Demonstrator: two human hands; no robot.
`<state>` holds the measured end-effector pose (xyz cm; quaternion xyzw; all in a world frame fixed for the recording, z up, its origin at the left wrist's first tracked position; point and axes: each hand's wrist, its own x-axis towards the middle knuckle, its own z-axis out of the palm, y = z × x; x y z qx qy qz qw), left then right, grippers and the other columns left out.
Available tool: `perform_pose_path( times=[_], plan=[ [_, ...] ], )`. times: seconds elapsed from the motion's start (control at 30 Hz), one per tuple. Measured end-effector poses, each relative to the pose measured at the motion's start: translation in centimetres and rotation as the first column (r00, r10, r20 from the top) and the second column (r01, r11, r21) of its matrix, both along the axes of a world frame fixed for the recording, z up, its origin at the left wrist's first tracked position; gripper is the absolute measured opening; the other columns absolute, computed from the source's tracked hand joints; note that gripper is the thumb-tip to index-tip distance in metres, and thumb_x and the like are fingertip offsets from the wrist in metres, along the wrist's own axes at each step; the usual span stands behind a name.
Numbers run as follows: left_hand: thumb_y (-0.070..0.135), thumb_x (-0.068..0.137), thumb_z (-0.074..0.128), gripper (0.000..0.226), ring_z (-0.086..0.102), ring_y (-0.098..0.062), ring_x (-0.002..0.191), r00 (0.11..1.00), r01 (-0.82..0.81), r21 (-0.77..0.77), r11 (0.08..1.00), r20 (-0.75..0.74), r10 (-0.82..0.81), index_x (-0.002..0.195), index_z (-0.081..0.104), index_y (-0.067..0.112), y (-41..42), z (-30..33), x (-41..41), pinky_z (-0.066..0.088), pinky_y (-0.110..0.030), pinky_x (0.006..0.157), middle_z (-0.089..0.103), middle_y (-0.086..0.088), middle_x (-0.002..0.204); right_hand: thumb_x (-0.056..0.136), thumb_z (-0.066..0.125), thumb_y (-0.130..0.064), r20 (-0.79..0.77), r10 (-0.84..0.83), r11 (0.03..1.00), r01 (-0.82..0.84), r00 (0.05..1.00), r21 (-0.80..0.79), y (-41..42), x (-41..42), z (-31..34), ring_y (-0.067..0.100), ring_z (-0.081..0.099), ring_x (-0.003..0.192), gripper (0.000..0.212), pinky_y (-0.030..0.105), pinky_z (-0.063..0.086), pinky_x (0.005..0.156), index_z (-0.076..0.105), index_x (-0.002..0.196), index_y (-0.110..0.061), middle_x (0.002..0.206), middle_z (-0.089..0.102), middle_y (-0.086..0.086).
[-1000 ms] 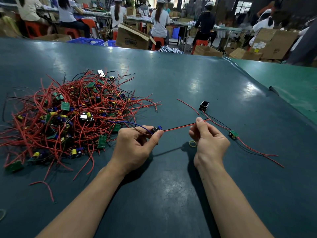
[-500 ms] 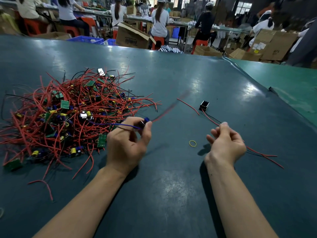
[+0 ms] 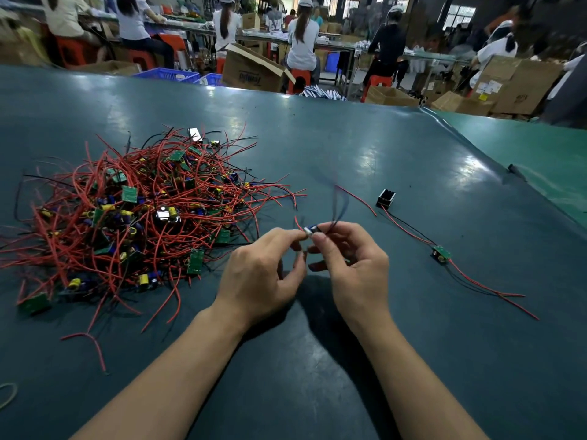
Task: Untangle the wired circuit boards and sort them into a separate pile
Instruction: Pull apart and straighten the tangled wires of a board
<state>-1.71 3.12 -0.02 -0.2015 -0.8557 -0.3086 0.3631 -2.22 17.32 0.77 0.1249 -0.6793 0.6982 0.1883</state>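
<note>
A tangled heap of small green circuit boards with red and black wires [image 3: 143, 214] covers the left of the dark green table. My left hand [image 3: 263, 271] and my right hand [image 3: 346, 265] meet just right of the heap, both pinching one small wired board [image 3: 309, 230] between fingertips; its wires rise blurred above my right fingers. To the right lie two sorted boards: a black one [image 3: 386, 198] and a green one [image 3: 441, 254], their red and black wires trailing across the table.
The table surface [image 3: 317, 360] runs to a raised seam at the right, beside a lighter green mat [image 3: 546, 160]. A rubber band [image 3: 8, 396] lies at the near left edge. Seated people, cardboard boxes and blue crates fill the background.
My right hand let go of the red wire, opened, then came back left to meet my left hand. The pulled-out board has come free of the heap and is now pinched by both hands.
</note>
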Motion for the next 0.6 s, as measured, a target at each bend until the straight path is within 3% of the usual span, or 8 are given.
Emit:
perform_pose_path(
  times=[0.07, 0.13, 0.17, 0.23, 0.3, 0.47, 0.6],
  plan=[
    [0.029, 0.091, 0.058, 0.022, 0.058, -0.002, 0.061, 0.995, 0.052, 0.214, 0.975, 0.075, -0.069, 0.096, 0.072, 0.012, 0.0, 0.3, 0.0, 0.051, -0.024, 0.060, 0.071, 0.004, 0.083, 0.092, 0.064, -0.003, 0.017, 0.010, 0.993, -0.008, 1.000, -0.117, 0.2, 0.0, 0.4, 0.022, 0.071, 0.078, 0.013, 0.031, 0.058, 0.056, 0.067, 0.092, -0.016, 0.084, 0.072, 0.003],
    [0.043, 0.093, 0.051, 0.035, 0.057, -0.006, 0.047, 0.963, 0.042, 0.505, 0.862, 0.208, -0.169, 0.080, 0.071, 0.017, 0.0, 0.7, 0.0, 0.043, -0.021, 0.049, 0.069, 0.004, 0.066, 0.093, 0.062, -0.002, 0.033, 0.059, 0.983, -0.053, 0.998, -0.173, 0.3, 0.1, 0.8, 0.025, 0.071, 0.081, 0.009, 0.031, 0.058, 0.056, 0.066, 0.094, -0.010, 0.086, 0.072, 0.006],
    [0.048, 0.092, 0.050, 0.037, 0.054, -0.007, 0.042, 0.941, 0.036, 0.569, 0.821, 0.258, -0.220, 0.076, 0.070, 0.021, 0.0, 0.8, 0.1, 0.039, -0.018, 0.046, 0.067, 0.004, 0.061, 0.092, 0.063, -0.003, 0.044, 0.097, 0.980, -0.088, 0.994, -0.180, 0.3, 0.2, 0.9, 0.024, 0.071, 0.083, 0.007, 0.032, 0.058, 0.057, 0.067, 0.094, -0.008, 0.088, 0.073, 0.007],
    [0.049, 0.092, 0.058, 0.030, 0.053, -0.003, 0.040, 0.912, 0.068, 0.582, 0.810, 0.292, -0.287, 0.078, 0.070, 0.026, 0.2, 1.2, 0.4, 0.038, -0.015, 0.045, 0.066, 0.007, 0.057, 0.088, 0.066, -0.008, 0.069, 0.182, 0.967, -0.166, 0.981, -0.195, 0.3, 0.4, 1.2, 0.019, 0.071, 0.084, 0.006, 0.030, 0.058, 0.060, 0.069, 0.093, -0.009, 0.088, 0.075, 0.005],
    [0.043, 0.088, 0.066, 0.026, 0.054, 0.001, 0.043, 0.896, 0.072, 0.636, 0.768, 0.297, -0.330, 0.081, 0.072, 0.019, 0.4, 1.6, 0.5, 0.039, -0.012, 0.046, 0.067, 0.004, 0.060, 0.085, 0.066, -0.014, 0.114, 0.267, 0.944, -0.236, 0.957, -0.229, 0.3, 0.5, 1.4, 0.019, 0.072, 0.089, 0.012, 0.029, 0.057, 0.058, 0.070, 0.094, -0.009, 0.091, 0.076, 0.005],
    [0.025, 0.075, 0.070, 0.017, 0.045, -0.011, 0.036, 0.810, 0.074, 0.859, 0.507, 0.245, -0.533, 0.082, 0.067, 0.010, 1.0, 2.1, 0.5, 0.035, -0.016, 0.038, 0.066, -0.002, 0.066, 0.081, 0.065, -0.024, 0.191, 0.332, 0.916, -0.267, 0.924, -0.300, 0.5, 0.4, 1.9, 0.022, 0.072, 0.090, 0.020, 0.028, 0.055, 0.052, 0.072, 0.096, -0.012, 0.093, 0.075, 0.007],
    [0.016, 0.068, 0.075, 0.022, 0.049, -0.012, 0.039, 0.793, 0.087, 0.876, 0.474, 0.227, -0.565, 0.089, 0.069, 0.012, 1.1, 2.0, 0.7, 0.036, -0.017, 0.039, 0.068, -0.001, 0.070, 0.079, 0.068, -0.026, 0.217, 0.326, 0.902, -0.235, 0.920, -0.363, 0.6, 0.3, 2.0, 0.022, 0.073, 0.084, 0.016, 0.028, 0.054, 0.051, 0.075, 0.089, -0.015, 0.091, 0.075, 0.007]
  ],
)
